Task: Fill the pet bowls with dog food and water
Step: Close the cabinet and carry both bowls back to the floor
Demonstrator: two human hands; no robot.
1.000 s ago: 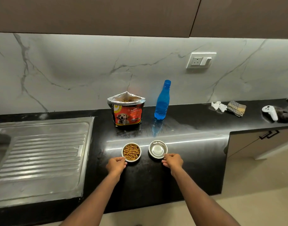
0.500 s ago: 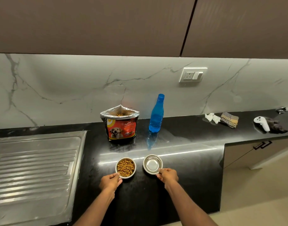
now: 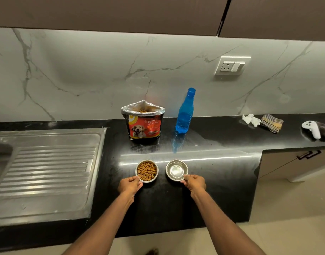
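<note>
Two small steel bowls stand side by side on the black counter [image 3: 222, 173]. The left bowl [image 3: 147, 171] is full of brown kibble; my left hand [image 3: 130, 184] grips its near rim. The right bowl [image 3: 176, 170] holds clear water, and my right hand [image 3: 194, 184] grips its near rim. Behind them an open red dog food bag [image 3: 144, 124] stands upright with kibble showing at the top. A blue water bottle [image 3: 184, 113], cap on, stands just right of the bag.
A steel sink drainboard [image 3: 45, 173] fills the counter's left side. At the back right lie white crumpled tissue [image 3: 250, 119], a checked cloth [image 3: 271, 123] and a white controller [image 3: 311, 128] on a dark cloth. A wall socket [image 3: 231, 66] sits above. The counter steps back at the right.
Both hands closed on the bowls' near rims and stay there. The bowls have barely shifted; the camera view has moved.
</note>
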